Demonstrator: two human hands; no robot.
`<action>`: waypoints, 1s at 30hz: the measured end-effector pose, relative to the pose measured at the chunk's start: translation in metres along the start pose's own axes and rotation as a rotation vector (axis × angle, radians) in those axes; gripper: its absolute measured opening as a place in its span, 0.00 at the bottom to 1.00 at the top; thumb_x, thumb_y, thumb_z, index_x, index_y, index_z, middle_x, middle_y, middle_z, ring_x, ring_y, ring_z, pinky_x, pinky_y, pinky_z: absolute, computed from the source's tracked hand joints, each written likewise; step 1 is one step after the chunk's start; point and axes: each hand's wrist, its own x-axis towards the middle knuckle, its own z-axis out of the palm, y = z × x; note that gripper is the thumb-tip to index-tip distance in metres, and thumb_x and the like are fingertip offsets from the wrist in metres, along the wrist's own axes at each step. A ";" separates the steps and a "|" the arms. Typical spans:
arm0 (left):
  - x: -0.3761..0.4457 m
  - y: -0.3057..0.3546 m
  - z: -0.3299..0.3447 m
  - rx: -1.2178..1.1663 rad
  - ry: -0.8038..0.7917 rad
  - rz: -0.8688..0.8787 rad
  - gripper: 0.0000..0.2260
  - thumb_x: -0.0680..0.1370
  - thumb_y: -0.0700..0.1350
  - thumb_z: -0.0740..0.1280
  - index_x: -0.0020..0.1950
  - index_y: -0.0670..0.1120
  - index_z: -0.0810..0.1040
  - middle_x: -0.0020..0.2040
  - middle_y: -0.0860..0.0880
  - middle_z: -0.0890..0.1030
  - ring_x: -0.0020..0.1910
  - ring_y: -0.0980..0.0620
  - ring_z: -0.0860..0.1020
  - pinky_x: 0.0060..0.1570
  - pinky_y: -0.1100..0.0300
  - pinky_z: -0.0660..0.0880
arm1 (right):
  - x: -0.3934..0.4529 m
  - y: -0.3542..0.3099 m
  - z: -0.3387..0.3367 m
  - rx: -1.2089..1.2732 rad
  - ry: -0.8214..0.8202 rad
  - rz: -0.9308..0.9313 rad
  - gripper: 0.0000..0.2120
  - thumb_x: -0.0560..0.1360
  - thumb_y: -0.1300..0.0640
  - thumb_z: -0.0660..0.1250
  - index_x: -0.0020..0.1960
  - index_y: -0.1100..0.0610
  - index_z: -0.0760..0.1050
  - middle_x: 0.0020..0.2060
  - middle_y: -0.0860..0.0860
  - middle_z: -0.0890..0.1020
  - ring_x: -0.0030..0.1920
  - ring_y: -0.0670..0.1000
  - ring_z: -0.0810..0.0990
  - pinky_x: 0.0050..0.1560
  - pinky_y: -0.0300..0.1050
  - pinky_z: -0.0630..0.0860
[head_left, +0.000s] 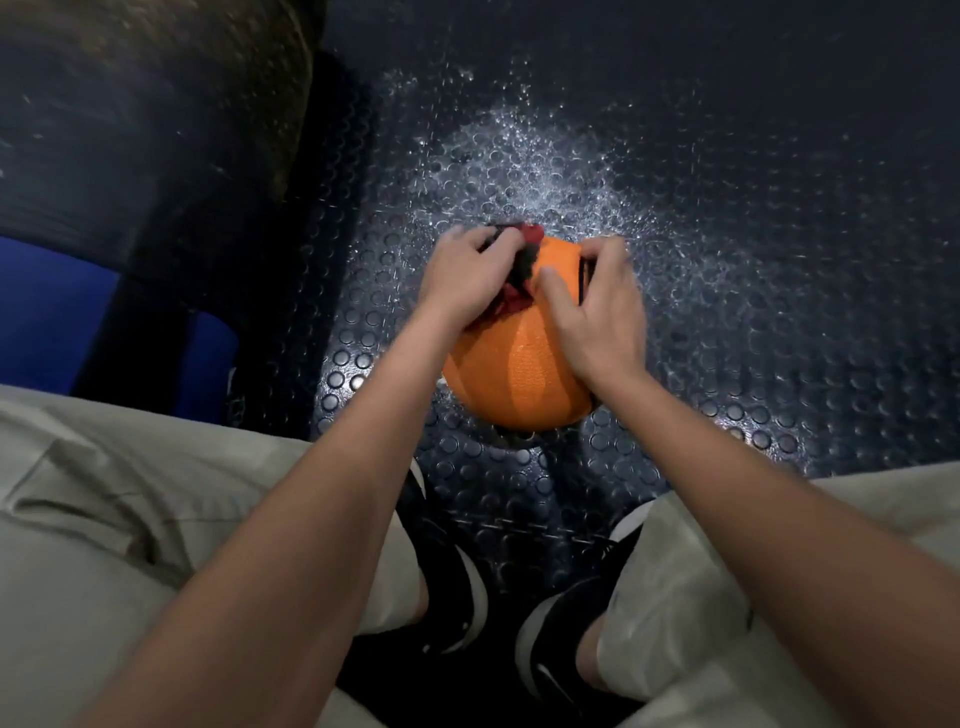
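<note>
An orange basketball (524, 374) sits on the dark studded floor between my knees. My left hand (470, 275) grips a dark red and black cloth (522, 275) and presses it on the ball's top left. My right hand (597, 312) lies over the ball's upper right side, fingers curved round it and thumb pointing at the cloth. Part of the cloth is hidden under my left fingers.
The studded rubber floor (727, 260) glistens with a bright wet-looking patch beyond the ball. My black shoes (452, 587) and beige trouser legs (130, 519) fill the near foreground. A blue seat (52, 322) and a dark bulky object (156, 104) stand at the left.
</note>
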 end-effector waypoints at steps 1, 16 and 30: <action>0.000 -0.002 0.004 0.031 0.024 0.046 0.18 0.76 0.61 0.60 0.54 0.52 0.82 0.58 0.49 0.81 0.57 0.50 0.77 0.54 0.54 0.73 | 0.001 0.004 -0.001 0.038 -0.009 0.031 0.20 0.77 0.43 0.64 0.63 0.53 0.68 0.55 0.47 0.75 0.54 0.48 0.73 0.55 0.50 0.70; -0.007 -0.010 0.005 -0.242 0.001 -0.236 0.21 0.77 0.67 0.61 0.54 0.52 0.81 0.49 0.53 0.81 0.50 0.51 0.79 0.53 0.55 0.75 | 0.004 0.015 -0.003 0.059 0.033 0.091 0.18 0.78 0.43 0.58 0.65 0.44 0.74 0.62 0.42 0.76 0.61 0.46 0.73 0.63 0.52 0.70; 0.017 -0.033 0.014 -0.408 -0.092 -0.383 0.28 0.73 0.71 0.61 0.57 0.50 0.81 0.54 0.48 0.84 0.50 0.46 0.81 0.54 0.51 0.78 | 0.002 0.022 -0.002 0.104 0.126 0.279 0.19 0.77 0.39 0.56 0.65 0.39 0.74 0.64 0.40 0.74 0.64 0.46 0.71 0.68 0.56 0.69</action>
